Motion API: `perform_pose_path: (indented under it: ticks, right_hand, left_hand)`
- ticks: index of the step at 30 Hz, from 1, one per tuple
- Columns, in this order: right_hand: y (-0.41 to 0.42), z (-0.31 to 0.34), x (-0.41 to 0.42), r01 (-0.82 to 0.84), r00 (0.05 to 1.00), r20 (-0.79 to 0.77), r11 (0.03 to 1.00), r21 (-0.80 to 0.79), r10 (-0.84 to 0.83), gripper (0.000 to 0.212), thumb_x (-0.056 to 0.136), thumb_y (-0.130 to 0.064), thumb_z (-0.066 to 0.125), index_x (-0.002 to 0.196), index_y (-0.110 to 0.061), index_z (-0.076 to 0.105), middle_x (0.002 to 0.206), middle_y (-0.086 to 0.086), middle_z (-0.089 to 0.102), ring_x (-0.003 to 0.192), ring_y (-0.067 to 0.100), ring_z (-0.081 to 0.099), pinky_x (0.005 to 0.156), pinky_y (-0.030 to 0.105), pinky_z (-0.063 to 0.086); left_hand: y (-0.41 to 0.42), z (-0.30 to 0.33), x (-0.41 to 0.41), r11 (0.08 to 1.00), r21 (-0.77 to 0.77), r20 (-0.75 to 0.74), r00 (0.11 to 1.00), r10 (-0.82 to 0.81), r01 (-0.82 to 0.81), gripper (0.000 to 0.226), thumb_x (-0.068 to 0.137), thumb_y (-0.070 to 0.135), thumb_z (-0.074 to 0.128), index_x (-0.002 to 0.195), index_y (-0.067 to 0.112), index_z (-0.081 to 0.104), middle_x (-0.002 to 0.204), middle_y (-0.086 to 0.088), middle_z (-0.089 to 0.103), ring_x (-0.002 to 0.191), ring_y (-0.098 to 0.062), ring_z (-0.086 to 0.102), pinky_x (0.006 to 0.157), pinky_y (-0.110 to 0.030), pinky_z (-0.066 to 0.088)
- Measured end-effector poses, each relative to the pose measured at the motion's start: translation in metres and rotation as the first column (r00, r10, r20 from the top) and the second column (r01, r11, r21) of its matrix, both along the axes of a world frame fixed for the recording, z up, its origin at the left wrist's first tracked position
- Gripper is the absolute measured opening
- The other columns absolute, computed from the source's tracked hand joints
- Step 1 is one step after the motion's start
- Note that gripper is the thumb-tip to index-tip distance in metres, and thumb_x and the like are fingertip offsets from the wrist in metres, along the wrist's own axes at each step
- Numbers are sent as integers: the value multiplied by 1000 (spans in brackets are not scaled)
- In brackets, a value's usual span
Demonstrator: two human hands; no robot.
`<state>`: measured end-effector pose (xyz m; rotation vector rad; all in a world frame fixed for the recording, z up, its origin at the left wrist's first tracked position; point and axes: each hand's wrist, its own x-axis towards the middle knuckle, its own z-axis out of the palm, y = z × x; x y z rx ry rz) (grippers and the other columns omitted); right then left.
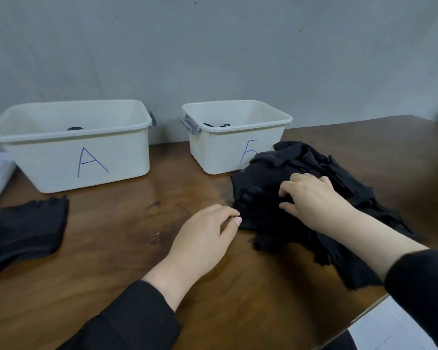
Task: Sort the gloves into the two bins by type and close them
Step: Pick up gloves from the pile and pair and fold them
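early in sorting: right hand (314, 198) curls its fingers into the black glove pile (301, 203) in front of bin b (238, 137), left hand (208, 238) pinches the pile's near edge, bin a (68, 145) left of b, each showing only a dark scrap inside, lids unseen.

Plain workroom — bare grey wall (213, 46), wooden table (111, 236), hand-lettered bins (81, 147).
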<state>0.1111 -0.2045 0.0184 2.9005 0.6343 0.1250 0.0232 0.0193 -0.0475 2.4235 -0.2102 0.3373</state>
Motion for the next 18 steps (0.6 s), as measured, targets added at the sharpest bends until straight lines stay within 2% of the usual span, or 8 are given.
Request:
perform_pose_path:
  ticks: [2, 4, 7, 10, 12, 14, 16, 18]
  right_hand:
    - [6, 7, -6, -40, 999, 26, 995, 94, 37, 16, 95, -41, 62, 106, -29, 61, 106, -8, 51, 106, 19, 51, 89, 38, 38]
    - [15, 21, -16, -68, 998, 11, 958, 280, 68, 12, 90, -35, 68, 89, -31, 58, 95, -11, 56, 86, 13, 55, 77, 38, 43]
    - [35, 38, -28, -52, 999, 16, 870, 490, 51, 12, 81, -40, 67, 82, -41, 55, 71, -8, 64, 59, 17, 60, 60, 43, 54]
    - [45, 34, -17, -86, 996, 38, 746, 660, 81, 16, 79, -57, 66, 89, -49, 57, 83, -12, 71, 73, 21, 68, 70, 50, 59]
    - [56, 27, -6, -75, 990, -26, 662, 746, 142, 45, 74, -75, 62, 103, -42, 62, 93, -17, 73, 83, 18, 71, 74, 48, 59]
    - [87, 35, -24, -55, 982, -59, 561, 826, 182, 59, 70, -74, 65, 110, -31, 60, 90, -16, 76, 77, 32, 70, 70, 51, 59]
    - [120, 41, -42, -34, 968, -92, 485, 874, 233, 38, 79, -56, 69, 105, -29, 61, 85, -11, 77, 71, 46, 65, 67, 59, 58]
    - [148, 38, -48, 35, 952, -156, 413, 910, 262, 17, 89, -41, 70, 98, -30, 62, 85, -5, 77, 70, 48, 65, 64, 62, 56]
  left_hand:
    - [7, 0, -3, 999, -27, 1, 1000, 23, -22, 30, 103, 43, 44, 123, 32, 64, 110, 22, 59, 103, 3, 52, 89, -17, 44]
    - [14, 1, -7, 994, -94, 10, 998, 61, -60, 32, 103, 43, 45, 126, 30, 63, 111, 21, 59, 103, 3, 52, 90, -17, 44]
    - [28, 7, -16, 950, -289, -44, 993, 112, -120, 41, 100, 52, 46, 137, 35, 52, 116, 21, 60, 107, 3, 55, 96, -27, 50]
    - [38, 10, -24, 872, -466, -105, 988, 115, -151, 52, 98, 54, 49, 147, 37, 39, 117, 21, 61, 110, 5, 55, 100, -27, 49]
    - [46, 12, -28, 803, -571, -101, 986, 135, -168, 58, 98, 51, 53, 150, 35, 35, 113, 21, 64, 110, 6, 56, 99, -21, 46]
    - [56, 15, -32, 703, -687, -69, 980, 187, -183, 56, 97, 44, 58, 148, 34, 36, 106, 18, 66, 108, 5, 58, 93, -9, 42]
    - [68, 18, -39, 575, -798, -26, 964, 264, -179, 53, 98, 32, 61, 145, 35, 37, 93, 14, 66, 102, 1, 61, 87, -1, 39]
    - [86, 21, -46, 481, -862, 20, 938, 347, -160, 47, 100, 21, 59, 141, 34, 41, 84, 2, 62, 89, -11, 65, 82, -5, 45]
